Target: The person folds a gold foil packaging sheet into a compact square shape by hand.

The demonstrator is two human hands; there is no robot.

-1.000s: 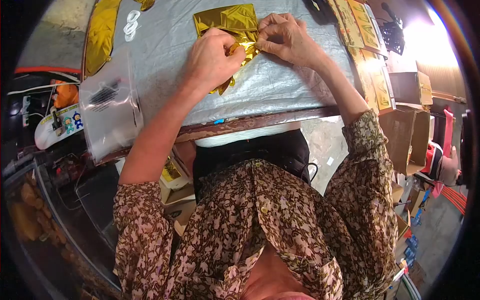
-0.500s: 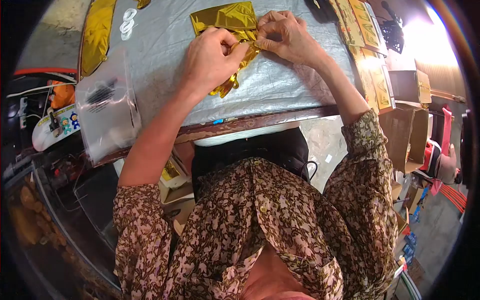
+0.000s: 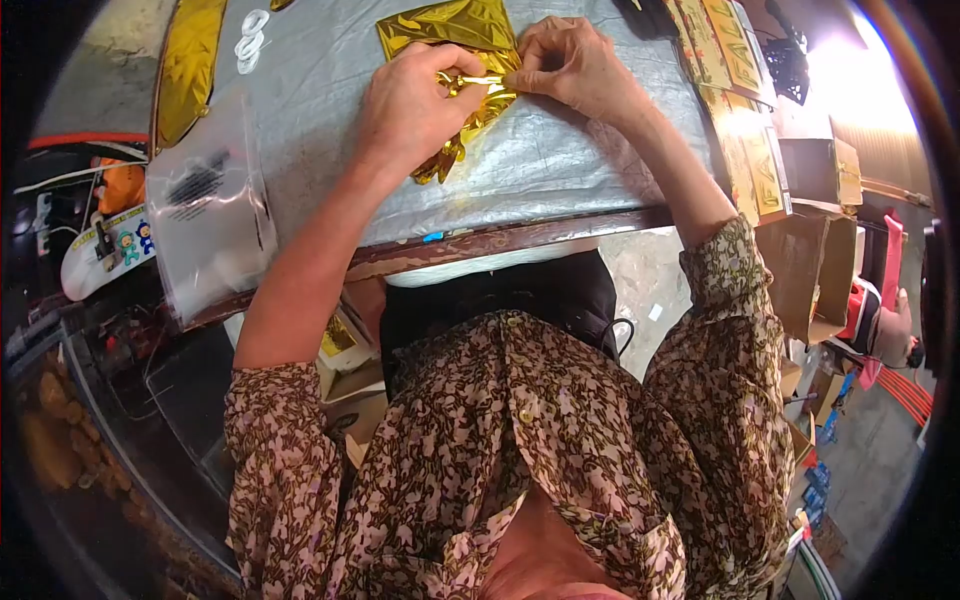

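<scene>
1. Your left hand (image 3: 410, 95) is curled almost closed. Its thumb and forefinger pinch a narrow twisted part of the gold foil piece (image 3: 445, 25).
2. Your right hand (image 3: 575, 65) pinches that same narrow part from the other side, with its fingertips close to those of the left.
3. The foil piece lies on the silver sheet (image 3: 560, 160), towards the far side of the table (image 3: 520, 240).
   - Its flat folded part is just beyond both hands.
   - Its crumpled tail trails back towards you under the left hand, so the long axis runs away from you.
   - The pinched strip lies crosswise between the hands.
   - Both hands are on the foil, and the left covers more of it.
4. The counts are:
   - one foil piece in hand;
   - one gold foil strip (image 3: 190, 65) at the far left;
   - what look like three white rings (image 3: 250, 40);
   - one clear plastic bag (image 3: 205, 200);
   - several overlapping gold packets (image 3: 735, 60) on the right, too overlapped to count.
</scene>
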